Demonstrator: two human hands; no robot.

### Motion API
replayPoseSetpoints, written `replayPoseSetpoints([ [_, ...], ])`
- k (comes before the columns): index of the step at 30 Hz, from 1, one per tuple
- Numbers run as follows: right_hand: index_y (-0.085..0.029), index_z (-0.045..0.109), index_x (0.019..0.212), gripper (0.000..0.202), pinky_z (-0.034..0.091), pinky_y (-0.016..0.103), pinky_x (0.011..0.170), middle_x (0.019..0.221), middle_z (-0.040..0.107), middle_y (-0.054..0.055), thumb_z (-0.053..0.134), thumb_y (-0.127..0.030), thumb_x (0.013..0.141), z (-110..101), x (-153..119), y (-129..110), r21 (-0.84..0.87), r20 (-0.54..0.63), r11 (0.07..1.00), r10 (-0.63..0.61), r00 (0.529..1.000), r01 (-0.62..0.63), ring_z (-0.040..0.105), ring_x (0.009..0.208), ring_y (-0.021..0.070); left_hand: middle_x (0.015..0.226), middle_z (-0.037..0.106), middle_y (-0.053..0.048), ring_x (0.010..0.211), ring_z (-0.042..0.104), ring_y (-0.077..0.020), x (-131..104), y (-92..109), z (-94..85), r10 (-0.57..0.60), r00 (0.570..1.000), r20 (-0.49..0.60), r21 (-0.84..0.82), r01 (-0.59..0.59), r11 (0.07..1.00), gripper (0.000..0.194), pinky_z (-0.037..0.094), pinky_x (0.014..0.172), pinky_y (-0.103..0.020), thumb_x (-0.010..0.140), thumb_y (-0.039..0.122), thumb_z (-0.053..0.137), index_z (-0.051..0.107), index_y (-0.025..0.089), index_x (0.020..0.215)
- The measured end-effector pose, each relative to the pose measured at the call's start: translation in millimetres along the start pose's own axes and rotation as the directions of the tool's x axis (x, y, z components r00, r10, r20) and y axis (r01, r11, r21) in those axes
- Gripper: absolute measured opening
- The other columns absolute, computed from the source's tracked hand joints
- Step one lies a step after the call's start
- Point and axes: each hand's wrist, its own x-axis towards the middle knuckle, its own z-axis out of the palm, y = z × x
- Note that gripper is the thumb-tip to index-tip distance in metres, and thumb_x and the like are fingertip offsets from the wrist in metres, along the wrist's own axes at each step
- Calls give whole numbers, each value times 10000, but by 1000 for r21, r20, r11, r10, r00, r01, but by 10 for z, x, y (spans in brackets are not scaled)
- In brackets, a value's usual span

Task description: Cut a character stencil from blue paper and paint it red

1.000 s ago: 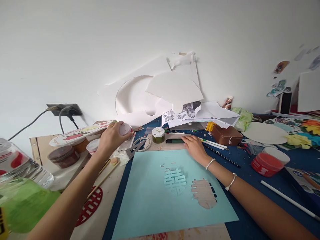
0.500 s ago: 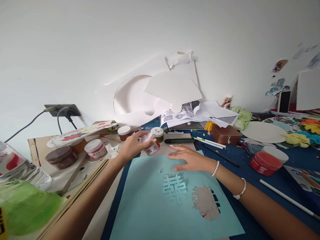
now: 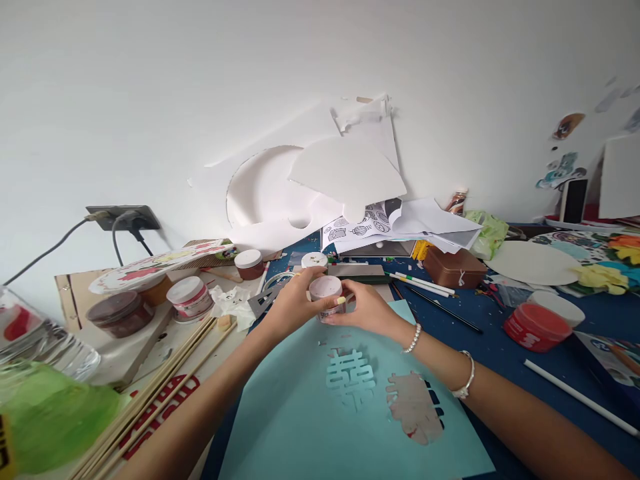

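A small round jar (image 3: 326, 288) with a whitish lid is held between both hands at the far edge of a teal paper sheet (image 3: 285, 413). My left hand (image 3: 296, 303) grips it from the left, thumb across its front. My right hand (image 3: 369, 308) closes on its right side, fingers partly hidden behind it. On the sheet lies a cut-out teal paper character (image 3: 351, 377). To its right the sheet has a ragged opening (image 3: 414, 408) that shows a greyish surface beneath. Small paper scraps lie near the jar.
More paint jars (image 3: 189, 298) stand at left, beside wooden sticks (image 3: 153, 393) and a red cut-out (image 3: 170, 407). At right are a red jar (image 3: 537, 327), a brown box (image 3: 454, 268), a black thin rod (image 3: 445, 310) and a white stick (image 3: 580, 397). White boards (image 3: 350, 167) lean on the wall.
My left hand has brought the jar right and toward me. My right hand has moved from above the sheet to grip the jar's right side. A grey metal tool now shows behind my left hand.
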Motion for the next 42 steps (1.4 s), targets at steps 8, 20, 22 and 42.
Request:
replayPoseSetpoints([
  [8,-167,536,1100,495,478,353,764,1052,622,83,653,-372,665,-73,18,75,238,-14,962,144,989,-137,586,911,229,1015,604,-94,873,592,-242,-6,-89,138,92,989,116,-113,-79,990,586,476,727,-331,638,421,671,475,156,1121],
  [20,-173,567,801,482,376,259,495,662,614,42,426,-628,725,-211,-10,-62,-288,-182,947,93,979,-143,573,610,188,1066,507,-110,967,488,-285,-109,6,215,280,960,-14,236,-269,934,575,404,812,-395,624,210,642,461,170,1168],
  [22,-174,532,728,450,359,266,503,600,595,40,410,-607,747,-174,-30,-74,-459,-242,871,68,968,-176,573,586,197,1068,496,-105,969,478,-285,-123,2,256,337,942,-6,281,-322,904,579,396,822,-399,624,180,623,447,176,1176],
  [42,-148,447,779,357,271,251,470,619,593,57,249,-433,862,-7,-115,-155,-708,-193,706,-232,953,28,567,558,192,757,578,-32,659,573,-212,-140,98,392,234,972,-28,283,-217,934,360,425,542,-273,594,218,600,451,169,918],
])
